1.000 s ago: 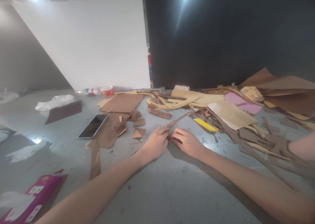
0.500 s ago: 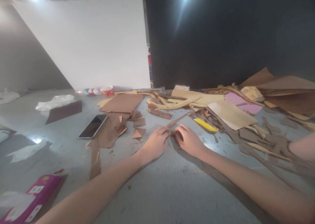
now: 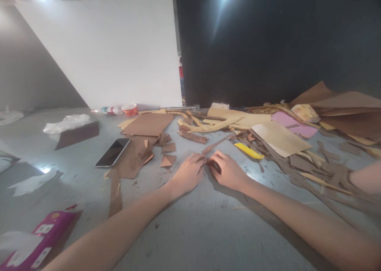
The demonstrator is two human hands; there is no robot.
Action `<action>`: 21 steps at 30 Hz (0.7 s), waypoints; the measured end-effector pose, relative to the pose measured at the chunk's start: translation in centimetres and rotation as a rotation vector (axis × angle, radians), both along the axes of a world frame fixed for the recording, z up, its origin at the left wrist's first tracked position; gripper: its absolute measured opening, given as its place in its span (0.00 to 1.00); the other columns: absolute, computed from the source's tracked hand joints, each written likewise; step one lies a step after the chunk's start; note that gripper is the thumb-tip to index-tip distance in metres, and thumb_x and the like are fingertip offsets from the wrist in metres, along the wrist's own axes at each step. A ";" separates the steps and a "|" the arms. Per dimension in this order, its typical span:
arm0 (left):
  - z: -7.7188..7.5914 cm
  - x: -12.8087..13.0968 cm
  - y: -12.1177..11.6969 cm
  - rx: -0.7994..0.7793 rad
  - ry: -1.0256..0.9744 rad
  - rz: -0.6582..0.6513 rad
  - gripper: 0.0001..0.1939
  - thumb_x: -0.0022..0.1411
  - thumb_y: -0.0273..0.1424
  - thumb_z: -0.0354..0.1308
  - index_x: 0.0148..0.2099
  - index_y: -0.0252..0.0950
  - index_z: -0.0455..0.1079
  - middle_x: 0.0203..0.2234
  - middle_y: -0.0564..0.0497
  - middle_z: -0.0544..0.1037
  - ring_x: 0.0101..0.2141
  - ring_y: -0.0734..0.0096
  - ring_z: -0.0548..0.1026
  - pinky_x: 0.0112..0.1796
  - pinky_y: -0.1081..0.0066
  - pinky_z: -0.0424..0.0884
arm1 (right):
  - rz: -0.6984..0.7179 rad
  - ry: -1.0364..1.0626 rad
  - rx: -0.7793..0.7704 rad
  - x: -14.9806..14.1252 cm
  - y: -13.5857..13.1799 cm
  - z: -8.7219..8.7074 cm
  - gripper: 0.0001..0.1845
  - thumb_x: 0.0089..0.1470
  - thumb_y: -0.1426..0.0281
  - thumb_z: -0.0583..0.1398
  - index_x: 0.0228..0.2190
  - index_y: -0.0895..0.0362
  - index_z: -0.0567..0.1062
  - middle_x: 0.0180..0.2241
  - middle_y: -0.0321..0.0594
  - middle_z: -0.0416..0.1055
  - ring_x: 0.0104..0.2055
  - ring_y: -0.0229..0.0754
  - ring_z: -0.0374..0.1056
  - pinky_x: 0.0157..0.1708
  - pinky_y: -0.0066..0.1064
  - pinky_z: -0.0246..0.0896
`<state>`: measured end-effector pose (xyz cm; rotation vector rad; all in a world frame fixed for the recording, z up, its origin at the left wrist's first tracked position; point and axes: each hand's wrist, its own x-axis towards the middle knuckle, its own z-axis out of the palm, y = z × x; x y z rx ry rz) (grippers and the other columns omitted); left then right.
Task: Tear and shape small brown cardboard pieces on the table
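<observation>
Both hands meet near the middle of the grey table, fingertips almost touching. My left hand [image 3: 190,171] is closed, its fingers curled down at the near end of a narrow brown paper strip [image 3: 214,144]. Beside it my right hand [image 3: 224,169] is pinched, thumb against fingers, at the same end of that strip. The fingers hide most of what lies between them. From there the strip runs away up and to the right. A yellow utility knife [image 3: 249,151] lies just beyond my right hand. Small folded brown paper pieces [image 3: 168,161] rest left of my left hand.
A smartphone [image 3: 113,153] lies on brown paper at left, with a purple tissue pack [image 3: 53,233] nearer me. Paper scraps [image 3: 309,165] and tan sheets [image 3: 281,138] cover the right side. Another person's arm [image 3: 366,178] reaches in at the right edge. Boards stand behind.
My right hand has shifted slightly left, its fingers closing nearer to my left hand. My left hand stays almost in place, and the things on the table have not moved.
</observation>
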<state>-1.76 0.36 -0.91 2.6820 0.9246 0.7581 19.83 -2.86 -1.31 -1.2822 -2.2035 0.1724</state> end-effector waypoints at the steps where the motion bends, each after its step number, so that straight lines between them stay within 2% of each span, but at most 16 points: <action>1: 0.0 0.0 0.0 0.003 -0.002 0.000 0.21 0.66 0.16 0.50 0.55 0.36 0.74 0.54 0.43 0.77 0.57 0.56 0.72 0.61 0.52 0.71 | 0.003 -0.003 -0.004 0.0 -0.1 0.1 0.05 0.65 0.74 0.59 0.42 0.53 0.73 0.43 0.42 0.71 0.40 0.46 0.69 0.43 0.37 0.63; 5: 0.0 0.0 0.0 -0.002 0.001 -0.001 0.20 0.67 0.17 0.50 0.55 0.36 0.74 0.54 0.43 0.77 0.57 0.56 0.73 0.60 0.52 0.72 | 0.011 -0.001 -0.015 0.0 -0.1 0.2 0.09 0.64 0.77 0.58 0.43 0.54 0.74 0.43 0.42 0.71 0.41 0.46 0.69 0.43 0.36 0.62; 11: 0.0 -0.1 0.1 0.008 0.011 -0.005 0.21 0.67 0.17 0.50 0.56 0.37 0.74 0.54 0.43 0.77 0.57 0.55 0.72 0.60 0.51 0.72 | 0.017 0.017 -0.032 0.0 0.1 0.0 0.08 0.64 0.78 0.58 0.42 0.54 0.74 0.42 0.41 0.71 0.41 0.45 0.69 0.42 0.36 0.61; 21: -1.0 -0.2 0.4 0.033 0.007 -0.009 0.22 0.65 0.16 0.51 0.57 0.35 0.74 0.56 0.42 0.77 0.58 0.54 0.72 0.61 0.51 0.71 | 0.099 0.099 -0.077 0.1 0.2 -0.1 0.11 0.71 0.77 0.53 0.45 0.54 0.73 0.43 0.42 0.71 0.43 0.45 0.71 0.44 0.36 0.64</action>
